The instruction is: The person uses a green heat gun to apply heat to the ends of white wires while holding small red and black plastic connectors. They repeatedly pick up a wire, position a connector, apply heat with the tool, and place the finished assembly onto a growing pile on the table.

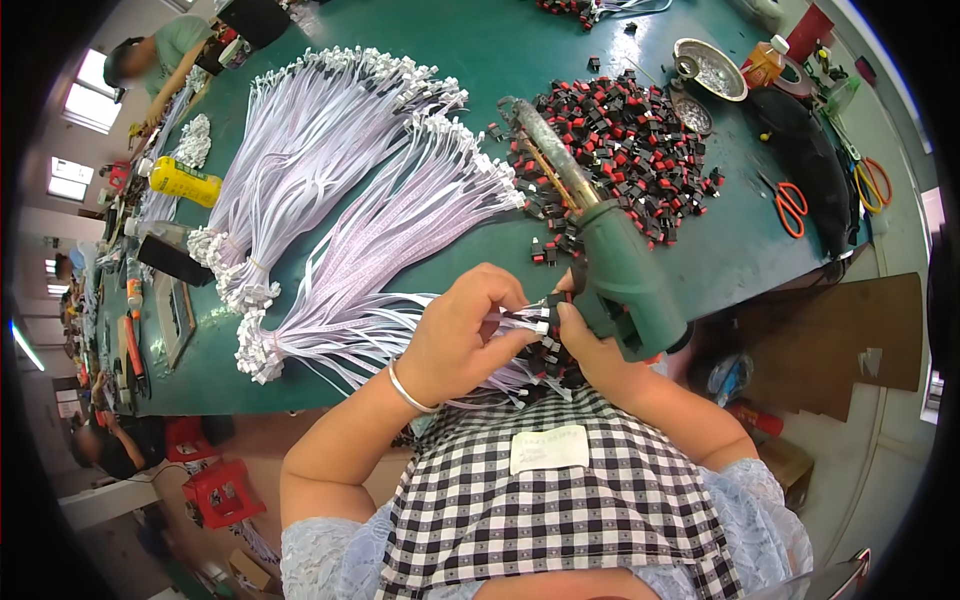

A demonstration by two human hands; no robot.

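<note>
Left hand (465, 335) pinches a white connector (541, 328), positioned between both hands; right hand (597, 345), just beside it, grips a small dark part (553, 301), detail unclear. Connector judged light and rigid, its wires limp; hold by the housing. Outward, on the green surface (740, 265): ribbon cables (400, 225), then black-and-red parts (625, 140).

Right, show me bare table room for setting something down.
Bare green table shows at the far middle, between the white cables and red-and-black switches, and between those switches and the orange-handled scissors. Around the left hand and right hand it is crowded with cables, switches and the green tool.
</note>
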